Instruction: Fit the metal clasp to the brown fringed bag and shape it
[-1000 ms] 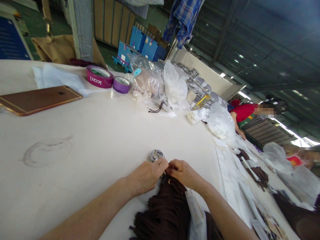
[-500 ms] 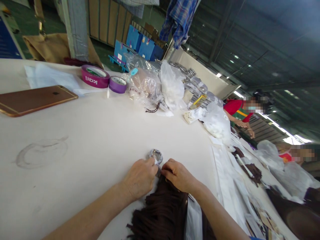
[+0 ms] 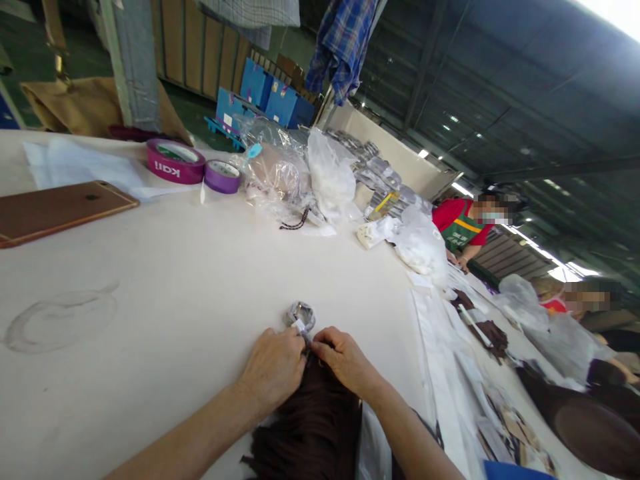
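Note:
A dark brown fringed piece (image 3: 313, 420), perhaps a bag, lies in front of me at the table's near edge. Just beyond its top is a grey wrapped ring (image 3: 300, 315) with a scrap of white on it. My left hand (image 3: 277, 369) is closed at the base of the ring, knuckles up, and pinches it there. Close by on the right, the thumb and fingers of my right hand (image 3: 343, 359) come together where ring and fringe meet. What lies between its fingertips is too small to make out.
On the left are a phone (image 3: 65, 207), a magenta tape roll (image 3: 175, 162) and a purple tape roll (image 3: 222, 177). Plastic bags (image 3: 330, 170) stand at the back. White strips (image 3: 435, 373) and brown pieces run along the right, where a co-worker (image 3: 463, 223) in an apron works.
The whole scene has shifted left and slightly down with my head. My hands keep their pinch by the ring. The co-worker's hands have lowered to the table.

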### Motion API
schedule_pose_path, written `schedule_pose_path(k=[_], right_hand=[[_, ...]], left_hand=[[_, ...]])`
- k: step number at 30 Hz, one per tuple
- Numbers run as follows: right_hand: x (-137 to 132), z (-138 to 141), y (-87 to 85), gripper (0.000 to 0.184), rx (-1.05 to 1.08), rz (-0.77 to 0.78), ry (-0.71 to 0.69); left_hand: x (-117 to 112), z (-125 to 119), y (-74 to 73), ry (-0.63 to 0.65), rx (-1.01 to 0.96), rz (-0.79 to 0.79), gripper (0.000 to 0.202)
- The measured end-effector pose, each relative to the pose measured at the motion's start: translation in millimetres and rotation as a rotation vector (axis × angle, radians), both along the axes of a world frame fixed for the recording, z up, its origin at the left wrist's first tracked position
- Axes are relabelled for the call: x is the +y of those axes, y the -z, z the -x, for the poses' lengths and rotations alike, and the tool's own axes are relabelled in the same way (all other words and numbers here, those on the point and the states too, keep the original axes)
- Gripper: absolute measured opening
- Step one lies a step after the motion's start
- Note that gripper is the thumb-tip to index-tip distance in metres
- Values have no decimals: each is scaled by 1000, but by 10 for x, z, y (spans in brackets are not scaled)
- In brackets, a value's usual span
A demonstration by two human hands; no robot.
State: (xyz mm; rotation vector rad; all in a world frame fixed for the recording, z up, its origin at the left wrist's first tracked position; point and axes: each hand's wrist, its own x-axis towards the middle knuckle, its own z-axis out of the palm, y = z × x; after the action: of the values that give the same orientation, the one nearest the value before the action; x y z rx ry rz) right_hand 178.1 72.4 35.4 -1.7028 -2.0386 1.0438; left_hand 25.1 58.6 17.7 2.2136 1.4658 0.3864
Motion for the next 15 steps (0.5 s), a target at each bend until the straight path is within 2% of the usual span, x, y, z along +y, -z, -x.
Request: schedule_pose_path(k=[9, 15], right_hand=[[-24, 11, 34, 10, 85, -11, 56], [-30, 9, 48, 11, 110, -18, 69]], left_hand=[[-39, -77, 36, -30, 6, -16, 28], [-40, -106, 96, -7, 3, -24, 33]])
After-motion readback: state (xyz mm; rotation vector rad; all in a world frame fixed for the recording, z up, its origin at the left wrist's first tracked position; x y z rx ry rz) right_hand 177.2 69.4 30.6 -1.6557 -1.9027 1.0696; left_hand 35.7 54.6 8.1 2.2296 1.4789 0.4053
